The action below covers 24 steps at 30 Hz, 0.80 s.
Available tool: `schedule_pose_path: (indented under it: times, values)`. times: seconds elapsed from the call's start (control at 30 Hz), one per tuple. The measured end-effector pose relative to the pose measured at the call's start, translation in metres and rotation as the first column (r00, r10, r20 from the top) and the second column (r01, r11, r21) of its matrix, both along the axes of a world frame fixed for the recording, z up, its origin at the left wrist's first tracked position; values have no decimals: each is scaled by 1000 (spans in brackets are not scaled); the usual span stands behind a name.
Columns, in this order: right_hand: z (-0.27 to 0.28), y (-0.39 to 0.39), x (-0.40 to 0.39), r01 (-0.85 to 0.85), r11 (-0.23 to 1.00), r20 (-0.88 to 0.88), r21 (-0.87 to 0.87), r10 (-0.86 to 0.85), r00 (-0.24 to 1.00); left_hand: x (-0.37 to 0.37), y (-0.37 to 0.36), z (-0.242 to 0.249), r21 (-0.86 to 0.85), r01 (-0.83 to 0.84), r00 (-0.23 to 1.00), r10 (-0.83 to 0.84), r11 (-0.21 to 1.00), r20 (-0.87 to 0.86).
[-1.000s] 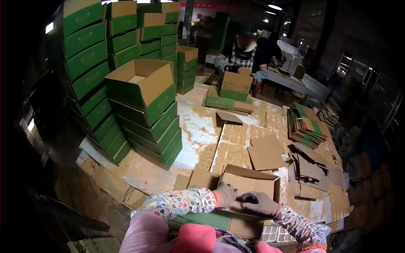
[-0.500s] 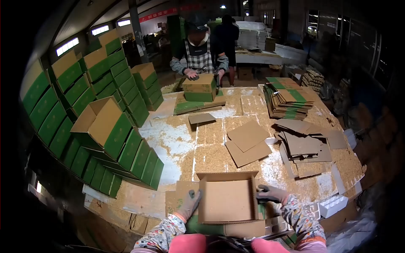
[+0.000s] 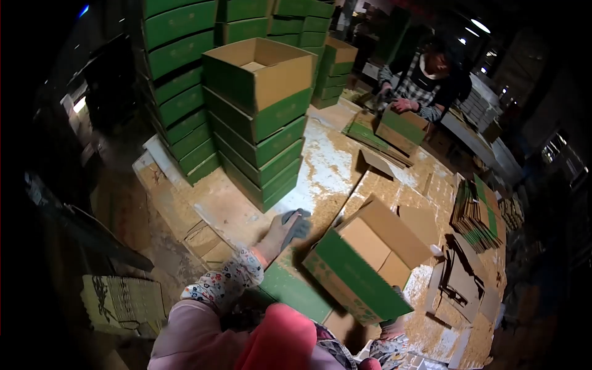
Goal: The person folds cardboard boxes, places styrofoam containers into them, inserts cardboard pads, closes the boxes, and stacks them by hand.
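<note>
Between four and five o'clock from the middle of the view, one open carton [image 3: 365, 266], green and brown, is tilted above the table [image 3: 327, 148]. At five o'clock, the right hand [image 3: 393, 328] is clamped on its near right end, most of that glove hidden by the cardboard. At six o'clock, the left hand [image 3: 290, 228] is clear of the carton and holds nothing, its gloved fingers loosely bent. Just below it lies flat green cardboard [image 3: 295, 288].

Small printed marks show on the carton's green side (too blurred to read), and no brand can be made out. At eleven o'clock stands one near stack [image 3: 280, 148] of about four green boxes, the top one open; several taller stacks [image 3: 179, 86] rise behind it, their exact number unclear.

Between one and two o'clock, one co-worker [image 3: 419, 83] in a checked apron has gloved hands at one green and brown box [image 3: 401, 131]. Near three o'clock sits one pile of folded cartons [image 3: 476, 213]; at four o'clock lie torn cardboard pieces [image 3: 459, 280], overlapping too much to count.
</note>
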State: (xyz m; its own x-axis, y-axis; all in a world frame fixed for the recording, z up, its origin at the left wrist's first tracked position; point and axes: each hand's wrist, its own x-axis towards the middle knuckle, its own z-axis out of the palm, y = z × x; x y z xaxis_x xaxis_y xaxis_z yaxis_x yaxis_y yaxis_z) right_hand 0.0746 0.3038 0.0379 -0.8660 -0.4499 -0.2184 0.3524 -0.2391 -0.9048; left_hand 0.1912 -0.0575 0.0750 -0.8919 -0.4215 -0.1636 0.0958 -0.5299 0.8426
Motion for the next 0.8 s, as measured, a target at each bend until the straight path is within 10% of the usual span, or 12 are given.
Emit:
schedule_pose_path:
  times: [0.03,0.13,0.17,0.2,0.27,0.33,0.47,0.53,0.63,0.7,0.73,0.8]
  values:
    - [26,-21,-5,32,998,12,-53,-31,999,-5,-35,-15,-592,-376,925,328,713,-192]
    - [105,-91,-34,69,987,-133,-147,-89,987,21,-156,98,-612,-791,528,483,-21,-699]
    - [133,-123,-45,66,982,-202,-175,-101,974,18,-200,121,-371,-916,387,568,150,-726]
    - [160,-157,-56,49,979,-268,-199,-102,958,18,-259,137,-396,-915,270,615,-75,-741]
    - [209,-234,-70,-1,974,-386,-227,-90,918,7,-354,159,-273,-907,405,839,319,-363]
    - [242,-315,-76,-65,973,-463,-221,-46,885,-40,-432,120,-289,-883,461,798,369,-387]
    - [272,-466,-71,-500,866,-244,-3,484,840,-69,-418,111,-395,-913,133,842,-101,-522]
    - [276,-507,-48,-468,854,-218,228,513,830,-56,-412,110,-398,-917,201,875,10,-440]
    - [253,-487,-54,-467,875,-253,125,483,838,-53,-444,89,-393,-900,108,775,-190,-622]
    - [214,-417,-65,-582,813,8,15,582,813,-39,-417,92,-472,-880,319,803,53,-503]
    - [195,-368,-65,-671,741,117,24,664,738,-36,-416,72,-504,-864,319,752,-21,-578]
    - [127,-252,-43,-394,727,-216,562,589,779,-7,-310,50,-430,-881,395,809,199,-435]
